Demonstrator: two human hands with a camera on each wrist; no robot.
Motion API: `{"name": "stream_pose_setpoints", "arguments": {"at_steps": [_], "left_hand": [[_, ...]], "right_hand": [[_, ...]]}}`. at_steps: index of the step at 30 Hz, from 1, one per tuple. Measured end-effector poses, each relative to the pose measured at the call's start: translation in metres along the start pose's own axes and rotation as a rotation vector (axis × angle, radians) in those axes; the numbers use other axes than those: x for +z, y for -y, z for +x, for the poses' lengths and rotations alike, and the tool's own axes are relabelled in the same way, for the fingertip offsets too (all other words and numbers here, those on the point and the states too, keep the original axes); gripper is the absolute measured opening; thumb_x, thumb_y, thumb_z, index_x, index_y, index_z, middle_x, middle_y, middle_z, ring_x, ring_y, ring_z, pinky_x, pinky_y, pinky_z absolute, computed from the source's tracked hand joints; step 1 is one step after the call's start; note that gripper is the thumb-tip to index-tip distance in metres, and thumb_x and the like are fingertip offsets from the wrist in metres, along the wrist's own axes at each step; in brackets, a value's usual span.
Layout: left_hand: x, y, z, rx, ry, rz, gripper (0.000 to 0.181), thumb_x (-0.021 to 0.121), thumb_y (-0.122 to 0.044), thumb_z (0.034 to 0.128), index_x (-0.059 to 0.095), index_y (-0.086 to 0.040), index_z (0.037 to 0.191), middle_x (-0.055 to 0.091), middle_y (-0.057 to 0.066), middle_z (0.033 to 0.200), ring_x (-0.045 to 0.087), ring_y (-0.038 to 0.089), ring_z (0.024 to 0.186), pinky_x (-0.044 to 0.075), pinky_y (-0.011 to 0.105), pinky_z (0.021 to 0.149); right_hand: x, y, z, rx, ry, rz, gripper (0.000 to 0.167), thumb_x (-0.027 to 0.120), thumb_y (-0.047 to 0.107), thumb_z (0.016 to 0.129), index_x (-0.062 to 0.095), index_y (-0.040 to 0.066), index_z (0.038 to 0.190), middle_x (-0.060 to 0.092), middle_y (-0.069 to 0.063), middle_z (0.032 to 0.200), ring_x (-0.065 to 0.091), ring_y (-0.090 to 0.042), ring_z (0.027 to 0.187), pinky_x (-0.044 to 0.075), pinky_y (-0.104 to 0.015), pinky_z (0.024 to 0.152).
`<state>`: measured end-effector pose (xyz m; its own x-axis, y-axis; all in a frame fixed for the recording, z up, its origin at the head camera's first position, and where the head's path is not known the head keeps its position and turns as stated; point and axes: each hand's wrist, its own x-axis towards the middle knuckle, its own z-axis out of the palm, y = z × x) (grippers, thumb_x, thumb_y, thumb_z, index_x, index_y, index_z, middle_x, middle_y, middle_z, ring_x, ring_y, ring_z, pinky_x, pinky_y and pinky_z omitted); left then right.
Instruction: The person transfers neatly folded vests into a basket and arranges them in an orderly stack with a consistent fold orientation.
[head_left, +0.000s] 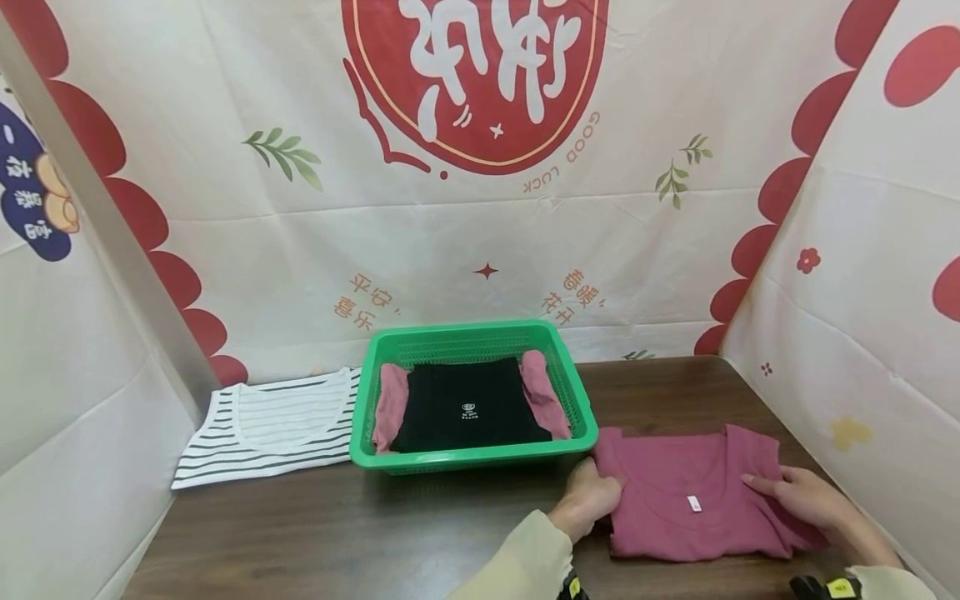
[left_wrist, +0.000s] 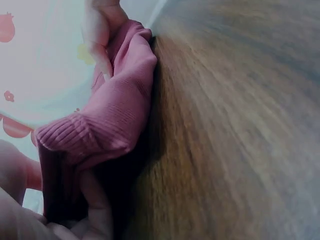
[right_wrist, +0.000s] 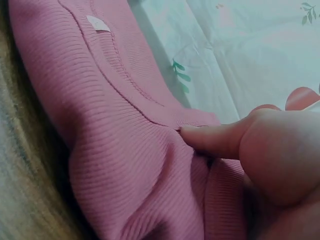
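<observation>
A folded pink ribbed garment point(head_left: 675, 500) with a small white label lies at the right of the table. My left hand point(head_left: 591, 497) grips its left edge, and in the left wrist view the fingers point(left_wrist: 96, 205) of that hand reach under the cloth. At the garment's right side my right hand point(head_left: 813, 500) holds it, the thumb on top; the right wrist view shows that thumb pressed on the cloth near the neckline seam, while the other fingers of the right hand point(right_wrist: 280, 160) are mostly hidden beneath the fabric.
A green basket point(head_left: 480, 456) stands at the back middle, holding a folded black garment point(head_left: 468, 400) between pink cloth pieces point(head_left: 392, 404). Left of it lies a white garment with dark stripes point(head_left: 277, 421). Printed cloth walls point(head_left: 465, 242) rise behind and beside the brown table point(head_left: 337, 533).
</observation>
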<state>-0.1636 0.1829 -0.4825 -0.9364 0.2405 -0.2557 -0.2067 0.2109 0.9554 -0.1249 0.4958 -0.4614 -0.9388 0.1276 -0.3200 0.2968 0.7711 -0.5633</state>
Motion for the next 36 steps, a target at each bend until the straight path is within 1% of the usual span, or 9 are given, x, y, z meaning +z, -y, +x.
{"name": "stream_pose_setpoints", "arguments": {"at_steps": [6,8,12,15,21,25,27,31,36], "left_hand": [[0.001,-0.004,-0.004,0.078,0.001,0.037,0.016,0.062,-0.008,0.0909,0.060,-0.010,0.107,0.061,-0.001,0.095,0.056,0.015,0.087,0.051,0.038,0.082],[0.001,-0.005,-0.004,0.085,0.001,0.043,0.016,0.061,-0.009,0.0910,0.060,-0.012,0.106,0.061,-0.002,0.094,0.056,0.015,0.086,0.051,0.038,0.082],[0.000,-0.009,-0.007,0.088,0.002,0.072,0.018,0.062,-0.012,0.0913,0.059,-0.012,0.109,0.061,-0.001,0.096,0.057,0.016,0.088,0.051,0.039,0.084],[0.000,-0.014,-0.012,0.089,0.008,0.120,0.022,0.063,-0.017,0.0923,0.058,-0.012,0.113,0.062,0.000,0.098,0.058,0.016,0.091,0.051,0.039,0.084],[0.001,-0.025,-0.020,0.102,0.023,0.204,0.023,0.062,-0.025,0.0943,0.056,-0.015,0.114,0.061,-0.002,0.096,0.058,0.013,0.089,0.050,0.036,0.081],[0.002,-0.030,-0.023,0.131,0.034,0.216,0.022,0.062,-0.026,0.0954,0.055,-0.017,0.114,0.060,-0.004,0.095,0.056,0.011,0.087,0.049,0.034,0.078],[0.002,-0.032,-0.024,0.135,0.037,0.218,0.022,0.062,-0.027,0.0956,0.055,-0.018,0.114,0.061,-0.004,0.096,0.057,0.010,0.087,0.049,0.034,0.078],[0.002,-0.036,-0.028,0.142,0.043,0.207,0.022,0.062,-0.026,0.0957,0.055,-0.018,0.114,0.062,-0.003,0.097,0.057,0.010,0.088,0.050,0.034,0.077],[0.001,-0.039,-0.031,0.162,0.049,0.192,0.021,0.062,-0.025,0.0960,0.054,-0.018,0.114,0.062,-0.003,0.098,0.058,0.010,0.090,0.051,0.034,0.078]], "right_hand": [[0.002,-0.002,-0.002,0.022,-0.033,-0.019,0.068,0.050,0.046,0.102,0.052,-0.018,0.125,0.063,-0.026,0.109,0.052,-0.022,0.089,0.044,-0.032,0.072],[0.002,-0.002,-0.002,0.023,-0.047,-0.022,0.068,0.050,0.047,0.101,0.053,-0.017,0.124,0.064,-0.026,0.108,0.053,-0.022,0.088,0.044,-0.032,0.071],[0.000,-0.002,-0.004,-0.012,-0.088,-0.063,0.066,0.051,0.048,0.101,0.056,-0.015,0.123,0.065,-0.027,0.109,0.055,-0.022,0.089,0.045,-0.032,0.071],[-0.003,-0.003,-0.007,-0.035,-0.109,-0.070,0.063,0.051,0.047,0.101,0.059,-0.012,0.121,0.066,-0.023,0.106,0.054,-0.020,0.086,0.044,-0.030,0.069],[-0.006,-0.001,-0.013,-0.035,-0.106,-0.027,0.059,0.050,0.046,0.102,0.060,-0.010,0.119,0.064,-0.013,0.099,0.049,-0.012,0.079,0.041,-0.025,0.065],[-0.008,0.001,-0.017,-0.048,-0.127,-0.048,0.058,0.050,0.045,0.102,0.060,-0.009,0.118,0.064,-0.015,0.101,0.049,-0.012,0.081,0.042,-0.024,0.066],[-0.009,0.003,-0.017,-0.070,-0.144,-0.070,0.055,0.050,0.044,0.102,0.062,-0.008,0.115,0.065,-0.017,0.101,0.051,-0.014,0.083,0.042,-0.025,0.067],[-0.009,0.007,-0.021,-0.084,-0.167,-0.093,0.050,0.050,0.043,0.102,0.065,-0.005,0.107,0.064,-0.015,0.096,0.051,-0.015,0.082,0.042,-0.025,0.066],[-0.009,0.009,-0.025,-0.077,-0.174,-0.073,0.048,0.051,0.043,0.102,0.065,-0.002,0.106,0.063,-0.013,0.095,0.048,-0.012,0.080,0.041,-0.024,0.065]]}}
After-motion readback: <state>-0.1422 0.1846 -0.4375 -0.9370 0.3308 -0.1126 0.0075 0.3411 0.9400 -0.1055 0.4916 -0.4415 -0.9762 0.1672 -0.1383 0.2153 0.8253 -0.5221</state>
